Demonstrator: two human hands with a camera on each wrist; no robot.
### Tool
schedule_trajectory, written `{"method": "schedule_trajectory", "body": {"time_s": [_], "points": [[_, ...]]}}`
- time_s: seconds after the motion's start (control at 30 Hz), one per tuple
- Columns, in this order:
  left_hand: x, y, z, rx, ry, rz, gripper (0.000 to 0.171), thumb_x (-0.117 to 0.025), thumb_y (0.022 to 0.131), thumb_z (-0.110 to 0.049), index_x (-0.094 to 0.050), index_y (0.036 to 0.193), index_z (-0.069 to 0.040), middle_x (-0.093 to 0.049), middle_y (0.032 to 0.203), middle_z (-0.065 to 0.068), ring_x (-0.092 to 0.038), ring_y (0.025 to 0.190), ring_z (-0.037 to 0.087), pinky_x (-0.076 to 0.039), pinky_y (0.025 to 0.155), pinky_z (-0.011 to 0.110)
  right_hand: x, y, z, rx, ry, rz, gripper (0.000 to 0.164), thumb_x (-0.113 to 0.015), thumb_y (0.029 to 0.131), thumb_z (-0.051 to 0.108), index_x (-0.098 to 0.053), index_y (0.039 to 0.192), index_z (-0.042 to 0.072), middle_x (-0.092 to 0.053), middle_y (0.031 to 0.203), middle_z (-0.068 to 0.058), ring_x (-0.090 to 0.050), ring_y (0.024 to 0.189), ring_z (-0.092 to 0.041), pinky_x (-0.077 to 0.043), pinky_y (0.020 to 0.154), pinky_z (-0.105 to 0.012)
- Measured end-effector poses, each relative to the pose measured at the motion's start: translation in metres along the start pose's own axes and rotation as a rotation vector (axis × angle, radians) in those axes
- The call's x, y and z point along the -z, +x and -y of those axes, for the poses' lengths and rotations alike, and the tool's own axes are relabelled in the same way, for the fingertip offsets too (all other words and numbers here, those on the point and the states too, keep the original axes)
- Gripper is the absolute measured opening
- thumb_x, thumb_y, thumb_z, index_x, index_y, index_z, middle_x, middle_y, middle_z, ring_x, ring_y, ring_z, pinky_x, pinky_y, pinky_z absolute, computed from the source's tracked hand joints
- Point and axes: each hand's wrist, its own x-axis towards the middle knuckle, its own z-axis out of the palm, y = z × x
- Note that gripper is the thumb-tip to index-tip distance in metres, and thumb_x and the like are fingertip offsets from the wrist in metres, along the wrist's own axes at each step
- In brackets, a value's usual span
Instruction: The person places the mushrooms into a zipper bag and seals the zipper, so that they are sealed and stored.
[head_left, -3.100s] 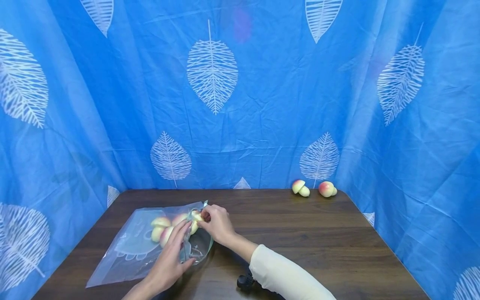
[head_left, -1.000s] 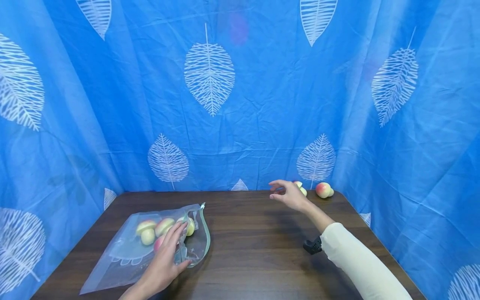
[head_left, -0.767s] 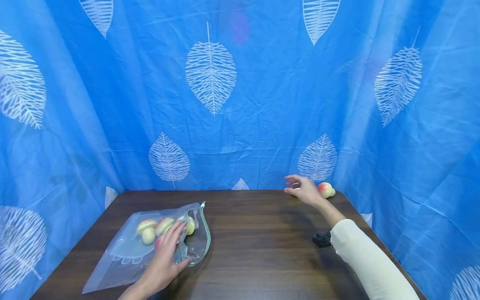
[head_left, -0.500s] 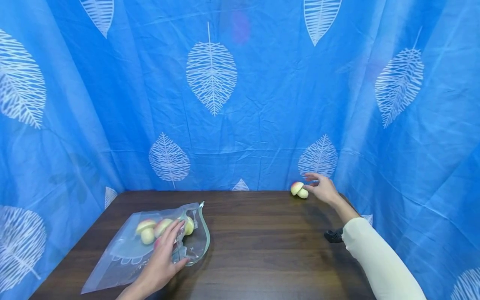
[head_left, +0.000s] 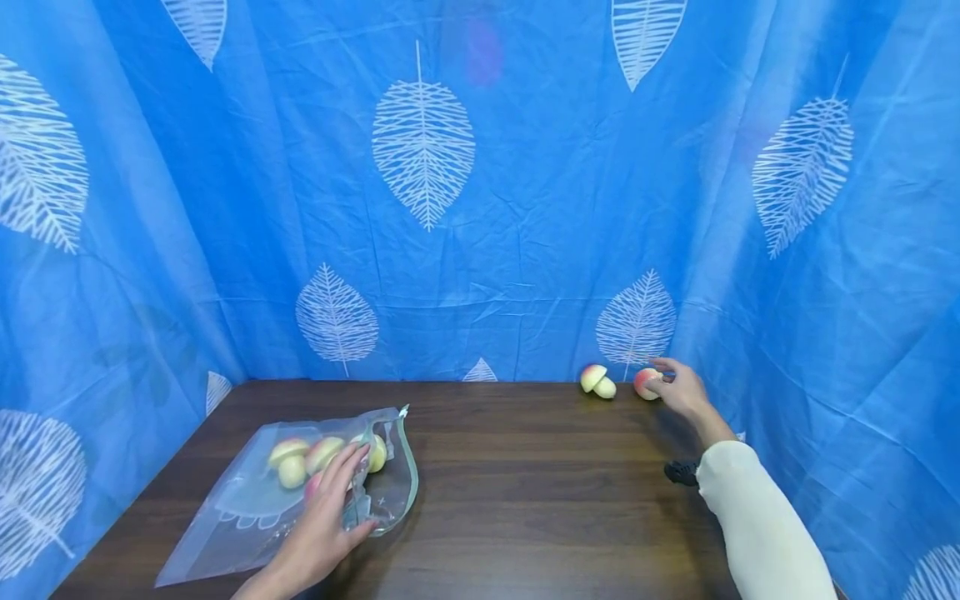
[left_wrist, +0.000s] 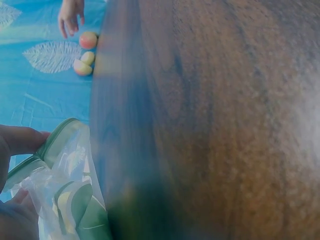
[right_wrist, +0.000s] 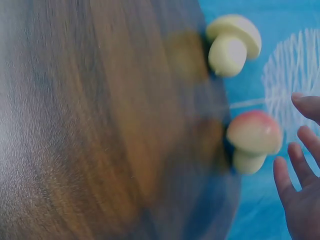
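Observation:
My left hand (head_left: 324,508) holds the mouth of a clear zip bag (head_left: 225,533) lying on the left of the table. Its green rim (left_wrist: 61,136) bends at my fingertip in the left wrist view. Several toy mushrooms (head_left: 291,472), cream with pinkish caps, are inside; the hand partly hides some. At the far right, my right hand (head_left: 684,390) reaches over a red-capped toy mushroom (right_wrist: 255,132), fingers spread and apart from it in the right wrist view. Another toy mushroom (head_left: 597,381) lies just left of that one.
The dark wooden table (head_left: 525,500) ends at a blue curtain (head_left: 517,208) with white leaf prints, which hangs behind and on both sides. Both loose mushrooms are close to the back edge. A black device (head_left: 681,473) is on the right wrist.
My right hand has left the bag's mouth and moved right, past the nearer loose mushroom to the one at the far right. My left hand stays at the bag; the mushrooms inside have shifted slightly left.

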Motion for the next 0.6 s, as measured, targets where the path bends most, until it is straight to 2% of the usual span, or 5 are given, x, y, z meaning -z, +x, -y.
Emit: {"method": "schedule_trajectory", "body": {"time_s": [0.17, 0.4, 0.5, 0.6], "points": [[0.0, -0.001, 0.001, 0.014, -0.015, 0.014, 0.106, -0.094, 0.059, 0.009, -0.043, 0.152, 0.001, -0.042, 0.153, 0.024, -0.043, 0.135, 0.044, -0.056, 0.093, 0.054, -0.006, 0.002, -0.019, -0.093, -0.002, -0.041, 0.066, -0.064, 0.102, 0.02, -0.034, 0.155, -0.007, -0.034, 0.154, -0.036, -0.037, 0.136, -0.055, -0.039, 0.107, -0.068], [-0.001, -0.002, 0.001, 0.014, -0.05, 0.023, 0.106, -0.093, 0.059, 0.011, -0.042, 0.152, 0.002, -0.041, 0.153, 0.024, -0.044, 0.135, 0.045, -0.059, 0.09, 0.048, -0.023, 0.005, -0.025, -0.147, 0.007, -0.035, 0.081, -0.064, 0.102, 0.021, -0.016, 0.16, -0.007, -0.022, 0.159, -0.038, -0.024, 0.143, -0.057, -0.028, 0.113, -0.071], [-0.002, -0.001, 0.002, -0.002, -0.032, 0.02, 0.107, -0.094, 0.059, 0.01, -0.042, 0.153, 0.001, -0.042, 0.153, 0.023, -0.044, 0.135, 0.045, -0.056, 0.094, 0.053, -0.031, 0.008, -0.024, -0.168, -0.02, -0.069, 0.076, -0.062, 0.103, 0.022, -0.021, 0.159, -0.008, -0.027, 0.156, -0.038, -0.028, 0.141, -0.056, -0.03, 0.112, -0.069], [-0.002, 0.0, 0.004, -0.009, -0.019, 0.019, 0.107, -0.094, 0.059, 0.009, -0.042, 0.152, 0.001, -0.042, 0.153, 0.022, -0.044, 0.136, 0.044, -0.053, 0.097, 0.057, -0.037, 0.013, -0.022, -0.183, -0.059, -0.137, 0.062, -0.06, 0.104, 0.018, -0.035, 0.153, -0.009, -0.041, 0.147, -0.037, -0.037, 0.134, -0.054, -0.036, 0.109, -0.066]]}}
